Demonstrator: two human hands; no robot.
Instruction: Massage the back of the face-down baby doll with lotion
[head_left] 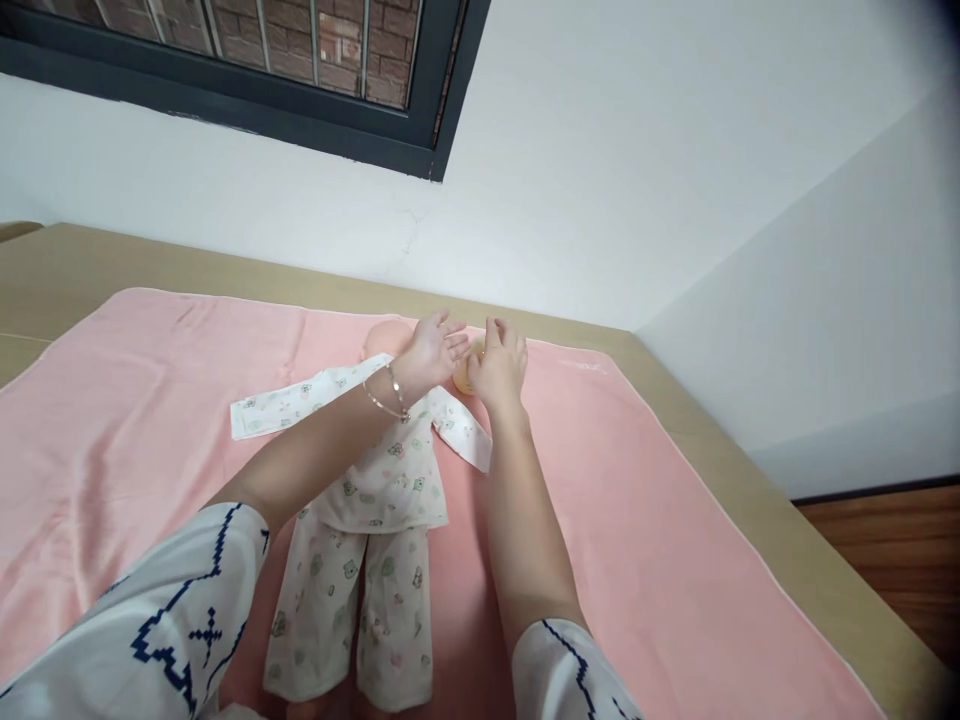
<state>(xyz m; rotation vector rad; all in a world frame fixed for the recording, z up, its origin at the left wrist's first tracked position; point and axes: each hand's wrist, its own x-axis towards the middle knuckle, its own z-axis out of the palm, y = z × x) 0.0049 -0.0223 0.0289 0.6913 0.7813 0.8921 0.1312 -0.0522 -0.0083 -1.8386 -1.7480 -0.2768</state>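
Observation:
A baby doll [375, 340] lies on its back on a pink towel [660, 540], dressed in a white printed top [390, 470] and matching trousers [352, 610]. One sleeve [292, 405] is spread out to the left. My left hand [435, 350], with a bracelet at the wrist, reaches over the doll's chest, fingers stretched out toward the doll's arm. My right hand [499, 365] is curled round the doll's bare hand [463, 378] beside the right sleeve [465, 435].
The towel covers a tan bed or table [817, 560] that stands against a white wall. A dark-framed window [300, 110] is above. Wooden floor [900, 560] shows at the right.

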